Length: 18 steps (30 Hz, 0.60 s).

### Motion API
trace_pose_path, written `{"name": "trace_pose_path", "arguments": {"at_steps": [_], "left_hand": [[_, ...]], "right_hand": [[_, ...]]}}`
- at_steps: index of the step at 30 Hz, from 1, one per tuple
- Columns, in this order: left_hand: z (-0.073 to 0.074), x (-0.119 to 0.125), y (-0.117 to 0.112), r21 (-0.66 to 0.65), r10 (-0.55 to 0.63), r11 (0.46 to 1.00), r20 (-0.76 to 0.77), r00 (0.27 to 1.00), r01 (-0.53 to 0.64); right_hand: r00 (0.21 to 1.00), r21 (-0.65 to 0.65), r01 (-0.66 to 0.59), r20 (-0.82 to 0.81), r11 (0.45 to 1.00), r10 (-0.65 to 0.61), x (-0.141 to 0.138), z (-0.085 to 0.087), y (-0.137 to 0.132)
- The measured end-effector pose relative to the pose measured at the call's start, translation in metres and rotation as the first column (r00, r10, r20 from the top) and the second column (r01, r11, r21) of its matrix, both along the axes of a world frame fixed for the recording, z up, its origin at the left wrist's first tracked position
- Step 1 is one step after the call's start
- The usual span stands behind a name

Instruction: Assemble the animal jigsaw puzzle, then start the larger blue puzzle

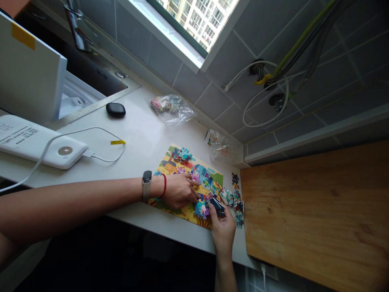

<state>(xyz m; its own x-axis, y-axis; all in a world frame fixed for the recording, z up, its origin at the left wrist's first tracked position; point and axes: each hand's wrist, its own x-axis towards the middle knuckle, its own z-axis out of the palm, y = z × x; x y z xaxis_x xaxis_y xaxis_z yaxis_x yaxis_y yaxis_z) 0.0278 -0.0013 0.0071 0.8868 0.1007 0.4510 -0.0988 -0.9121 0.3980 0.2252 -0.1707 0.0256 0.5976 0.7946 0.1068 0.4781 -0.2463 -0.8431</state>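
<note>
White counter (142,138) under window. Board (170,164) lying centre, looking mostly unfilled. Left hand (179,190) pressing flat, fingertips on placed pieces (202,177); right hand (223,229) pinching dark piece (217,205) at near-right corner. Loose pieces (237,202) waiting right.

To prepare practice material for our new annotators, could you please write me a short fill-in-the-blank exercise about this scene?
The left hand rests on the colourful ____ board.
Its wrist bears a watch and a thin ____ string.
The right hand, holding a dark piece, comes in from the picture's ____ edge.
The big slab at the right is made of ____.
Missing words: puzzle; red; bottom; wood.
</note>
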Motion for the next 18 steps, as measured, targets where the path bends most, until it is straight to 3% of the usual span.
{"name": "trace_pose_path", "arguments": {"at_steps": [4, 11, 18], "left_hand": [[-0.001, 0.0, 0.001, 0.05, -0.086, 0.995, 0.042, 0.995, 0.083], [0.0, 0.001, 0.003, 0.099, -0.026, 0.995, 0.081, 0.996, 0.018], [0.0, 0.001, 0.01, 0.118, 0.132, 0.983, 0.073, 0.989, -0.14]], "right_hand": [[1.0, -0.006, 0.025, -0.005, 1.0, -0.025, 0.012, -0.004, -0.004], [0.994, 0.03, 0.107, 0.007, 0.994, -0.108, 0.03, -0.013, -0.011], [0.985, 0.055, 0.167, -0.043, 0.984, -0.165, 0.023, -0.014, -0.008]]}}
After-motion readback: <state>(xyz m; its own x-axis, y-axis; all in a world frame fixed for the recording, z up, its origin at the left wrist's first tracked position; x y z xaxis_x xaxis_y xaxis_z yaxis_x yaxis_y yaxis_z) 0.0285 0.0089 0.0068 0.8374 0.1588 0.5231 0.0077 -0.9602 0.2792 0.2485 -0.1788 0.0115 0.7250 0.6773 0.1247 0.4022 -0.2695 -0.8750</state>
